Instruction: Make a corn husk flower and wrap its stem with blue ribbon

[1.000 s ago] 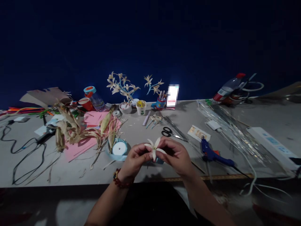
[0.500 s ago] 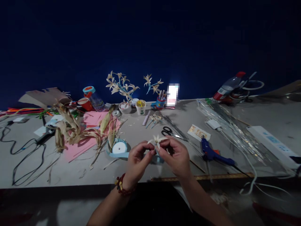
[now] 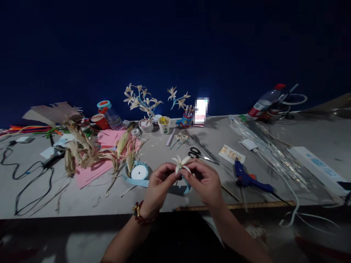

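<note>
Between my fingertips is a small cream flower (image 3: 181,165) with pointed petals, apparently of dried husk. My left hand (image 3: 161,182) pinches it from the left, low down near its base. From the right, the thumb and fingers of my right hand (image 3: 204,182) close on it as well. The stem end is mostly hidden by the fingers. A light blue ribbon (image 3: 137,182) runs from its white spool (image 3: 139,171) behind my hands. Black-handled scissors (image 3: 195,152) lie just beyond the right hand.
Dried corn husks (image 3: 82,149) cover pink paper (image 3: 94,171) on the left. A blue glue gun (image 3: 251,180), wire bundles (image 3: 274,157) and a power strip (image 3: 319,168) lie on the right. Finished flower sprays (image 3: 141,98), cups (image 3: 164,126) and a lit phone (image 3: 201,110) stand at the back.
The flower has turned and tilted in my fingers, its petals now facing up more openly and slightly further left. Both hands keep their pinch. The ribbon behind them has shifted a little.
</note>
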`<state>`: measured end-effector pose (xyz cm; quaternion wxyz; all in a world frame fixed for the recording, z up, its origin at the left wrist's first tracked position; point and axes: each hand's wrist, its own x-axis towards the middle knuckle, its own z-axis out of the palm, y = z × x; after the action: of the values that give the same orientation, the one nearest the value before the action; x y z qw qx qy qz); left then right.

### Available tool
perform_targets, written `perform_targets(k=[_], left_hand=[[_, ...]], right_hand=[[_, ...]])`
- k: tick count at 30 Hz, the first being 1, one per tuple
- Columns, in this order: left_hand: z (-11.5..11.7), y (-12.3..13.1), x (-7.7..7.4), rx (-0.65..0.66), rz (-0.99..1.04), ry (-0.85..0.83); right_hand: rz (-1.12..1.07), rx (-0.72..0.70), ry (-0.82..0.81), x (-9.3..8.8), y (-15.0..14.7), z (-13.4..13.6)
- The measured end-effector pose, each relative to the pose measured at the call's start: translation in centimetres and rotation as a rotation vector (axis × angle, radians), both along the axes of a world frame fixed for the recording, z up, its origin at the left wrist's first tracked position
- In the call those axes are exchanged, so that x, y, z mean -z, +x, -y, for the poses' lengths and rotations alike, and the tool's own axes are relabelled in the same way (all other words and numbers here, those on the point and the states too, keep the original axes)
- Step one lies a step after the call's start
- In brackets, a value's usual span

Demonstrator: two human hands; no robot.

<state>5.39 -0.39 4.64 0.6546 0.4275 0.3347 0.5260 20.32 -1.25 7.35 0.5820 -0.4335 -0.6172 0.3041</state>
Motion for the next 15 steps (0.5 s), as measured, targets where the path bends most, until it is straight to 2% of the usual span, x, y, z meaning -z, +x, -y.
perform_targets(k=[11, 15], left_hand=[[0.34, 0.23, 0.4, -0.044, 0.106, -0.029], [0.5, 0.87, 0.14, -0.081, 0.167, -0.077]], right_hand=[[0.07, -0.012, 0.023, 0.06, 0.24, 0.25], [0.126, 0.091, 0.057, -0.01, -0.37, 0.81]])
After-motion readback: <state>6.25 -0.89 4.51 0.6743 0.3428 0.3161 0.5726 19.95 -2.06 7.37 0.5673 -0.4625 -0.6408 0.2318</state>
